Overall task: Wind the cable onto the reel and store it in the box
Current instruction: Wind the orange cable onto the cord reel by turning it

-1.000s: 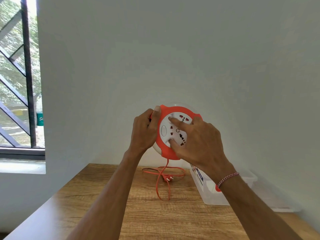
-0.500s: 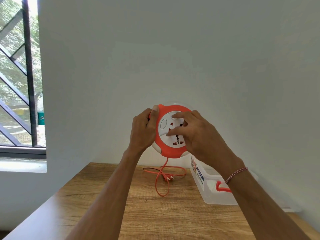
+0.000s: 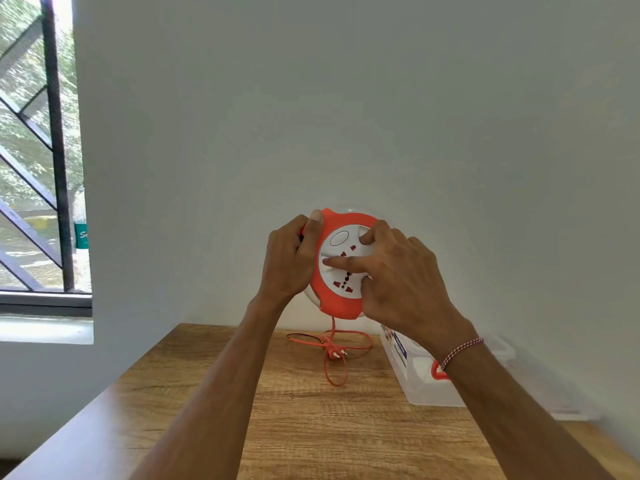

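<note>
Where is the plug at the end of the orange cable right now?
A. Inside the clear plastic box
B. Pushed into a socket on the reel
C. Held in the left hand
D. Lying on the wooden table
D: the plug lies on the wooden table among loose loops of orange cable, left of the clear plastic box, while both hands hold the reel up above it.

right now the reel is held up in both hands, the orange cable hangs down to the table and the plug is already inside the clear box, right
Not quite. The head view shows the plug lying on the wooden table, left of the clear box, not inside it. The rest holds: the left hand and right hand hold up the reel, and the orange cable hangs down to the table.
</note>
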`<action>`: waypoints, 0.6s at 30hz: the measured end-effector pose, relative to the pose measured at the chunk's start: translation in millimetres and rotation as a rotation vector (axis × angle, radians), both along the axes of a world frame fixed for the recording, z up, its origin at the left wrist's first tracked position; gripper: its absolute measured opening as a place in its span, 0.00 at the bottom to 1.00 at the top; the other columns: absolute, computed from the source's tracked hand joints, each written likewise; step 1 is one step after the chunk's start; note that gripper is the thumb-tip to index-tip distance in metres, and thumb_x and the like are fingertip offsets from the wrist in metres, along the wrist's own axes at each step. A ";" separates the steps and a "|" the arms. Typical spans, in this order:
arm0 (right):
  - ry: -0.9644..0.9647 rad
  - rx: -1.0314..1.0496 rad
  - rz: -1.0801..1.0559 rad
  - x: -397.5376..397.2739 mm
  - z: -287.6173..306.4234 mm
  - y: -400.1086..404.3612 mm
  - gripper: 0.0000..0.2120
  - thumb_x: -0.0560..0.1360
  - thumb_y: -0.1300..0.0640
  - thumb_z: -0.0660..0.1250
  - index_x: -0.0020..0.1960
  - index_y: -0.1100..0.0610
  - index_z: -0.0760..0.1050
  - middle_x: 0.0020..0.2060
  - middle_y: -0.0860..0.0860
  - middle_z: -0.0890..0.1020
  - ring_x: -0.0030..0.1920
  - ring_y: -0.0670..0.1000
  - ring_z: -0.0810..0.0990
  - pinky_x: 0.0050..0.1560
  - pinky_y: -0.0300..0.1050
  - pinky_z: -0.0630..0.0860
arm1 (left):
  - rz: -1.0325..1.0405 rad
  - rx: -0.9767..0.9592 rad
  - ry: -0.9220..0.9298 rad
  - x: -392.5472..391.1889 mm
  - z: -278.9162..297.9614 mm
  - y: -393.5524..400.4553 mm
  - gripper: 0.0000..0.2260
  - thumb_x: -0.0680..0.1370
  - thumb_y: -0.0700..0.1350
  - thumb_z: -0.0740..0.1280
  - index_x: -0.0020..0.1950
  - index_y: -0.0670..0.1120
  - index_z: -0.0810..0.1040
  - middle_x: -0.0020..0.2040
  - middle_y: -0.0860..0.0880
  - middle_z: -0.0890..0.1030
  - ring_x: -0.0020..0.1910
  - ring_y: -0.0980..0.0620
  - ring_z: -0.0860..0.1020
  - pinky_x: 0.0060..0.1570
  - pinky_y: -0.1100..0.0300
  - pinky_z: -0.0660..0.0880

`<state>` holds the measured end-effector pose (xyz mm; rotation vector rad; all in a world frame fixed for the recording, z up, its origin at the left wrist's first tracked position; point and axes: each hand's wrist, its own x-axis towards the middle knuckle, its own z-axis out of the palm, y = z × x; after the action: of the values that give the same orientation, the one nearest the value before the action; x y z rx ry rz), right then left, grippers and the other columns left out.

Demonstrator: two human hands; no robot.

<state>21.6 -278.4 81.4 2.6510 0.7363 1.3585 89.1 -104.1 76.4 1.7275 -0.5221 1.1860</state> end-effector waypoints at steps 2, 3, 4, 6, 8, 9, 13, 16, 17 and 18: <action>-0.029 0.041 0.001 1.5 -2.4 -0.3 0.30 0.61 0.45 0.79 0.62 0.40 0.78 0.53 0.57 0.79 0.49 0.58 0.80 0.47 0.54 0.79 | 0.009 0.011 -0.003 0.3 0.0 0.4 0.23 0.83 0.57 0.55 0.43 0.41 0.79 0.36 0.48 0.83 0.34 0.53 0.82 0.31 0.64 0.78; -0.044 0.064 -0.002 2.6 -3.4 0.0 0.30 0.62 0.45 0.78 0.63 0.40 0.77 0.53 0.57 0.79 0.48 0.57 0.80 0.46 0.54 0.80 | 0.011 0.012 -0.003 0.2 0.0 0.6 0.23 0.83 0.57 0.55 0.42 0.42 0.78 0.35 0.48 0.82 0.33 0.54 0.82 0.30 0.65 0.77; -0.060 0.090 -0.001 3.5 -4.3 0.2 0.29 0.63 0.45 0.77 0.64 0.40 0.76 0.52 0.57 0.79 0.47 0.57 0.81 0.46 0.54 0.80 | 0.012 0.011 -0.003 -0.2 0.2 0.6 0.23 0.83 0.57 0.55 0.41 0.43 0.78 0.34 0.49 0.82 0.32 0.54 0.81 0.30 0.66 0.77; -0.077 0.146 0.005 4.6 -4.9 0.8 0.29 0.66 0.42 0.74 0.66 0.41 0.74 0.54 0.58 0.81 0.48 0.58 0.81 0.47 0.54 0.81 | 0.015 0.004 -0.003 -0.9 0.8 0.4 0.24 0.83 0.58 0.55 0.39 0.42 0.77 0.33 0.47 0.81 0.31 0.51 0.80 0.30 0.60 0.77; -0.074 0.195 0.008 4.7 -5.7 2.3 0.30 0.68 0.37 0.70 0.69 0.43 0.73 0.56 0.58 0.81 0.49 0.58 0.82 0.48 0.53 0.81 | 0.016 -0.009 -0.003 -1.5 1.5 0.7 0.25 0.83 0.58 0.55 0.39 0.41 0.77 0.33 0.44 0.81 0.30 0.48 0.80 0.32 0.52 0.78; -0.072 0.218 0.006 4.7 -6.2 3.5 0.31 0.68 0.34 0.69 0.69 0.44 0.73 0.56 0.57 0.82 0.48 0.58 0.83 0.48 0.52 0.81 | 0.017 -0.012 -0.002 -1.8 1.7 0.8 0.25 0.83 0.58 0.55 0.40 0.40 0.77 0.34 0.43 0.81 0.31 0.46 0.80 0.33 0.48 0.79; -0.063 0.311 -0.001 4.4 -4.7 8.9 0.36 0.68 0.28 0.65 0.69 0.48 0.74 0.55 0.53 0.84 0.46 0.55 0.84 0.48 0.48 0.81 | 0.017 -0.010 0.011 -3.4 1.8 0.0 0.25 0.83 0.58 0.54 0.41 0.39 0.78 0.35 0.43 0.82 0.32 0.46 0.81 0.35 0.43 0.80; -0.035 0.320 0.041 4.3 -1.9 6.1 0.36 0.69 0.29 0.64 0.69 0.50 0.74 0.56 0.52 0.84 0.46 0.55 0.85 0.50 0.49 0.81 | 0.011 -0.018 0.032 -4.5 1.7 -1.2 0.24 0.83 0.58 0.54 0.44 0.40 0.79 0.37 0.46 0.84 0.33 0.50 0.82 0.36 0.48 0.82; -0.043 0.304 0.059 4.8 -1.3 4.2 0.34 0.70 0.30 0.65 0.69 0.50 0.75 0.55 0.52 0.84 0.46 0.55 0.85 0.49 0.50 0.81 | 0.011 -0.026 0.038 -4.8 1.8 -1.3 0.24 0.83 0.58 0.54 0.44 0.41 0.79 0.37 0.46 0.84 0.33 0.51 0.83 0.36 0.49 0.82; -0.056 0.284 0.082 5.3 -0.6 2.2 0.33 0.71 0.32 0.65 0.68 0.51 0.75 0.53 0.53 0.85 0.46 0.56 0.84 0.49 0.51 0.81 | 0.007 -0.038 0.046 -5.1 1.8 -1.1 0.24 0.82 0.58 0.54 0.44 0.41 0.80 0.37 0.47 0.84 0.33 0.51 0.83 0.36 0.50 0.83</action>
<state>26.9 -276.1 80.8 2.8052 0.6997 1.6663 83.9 -105.2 78.2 1.7213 -0.4634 1.1514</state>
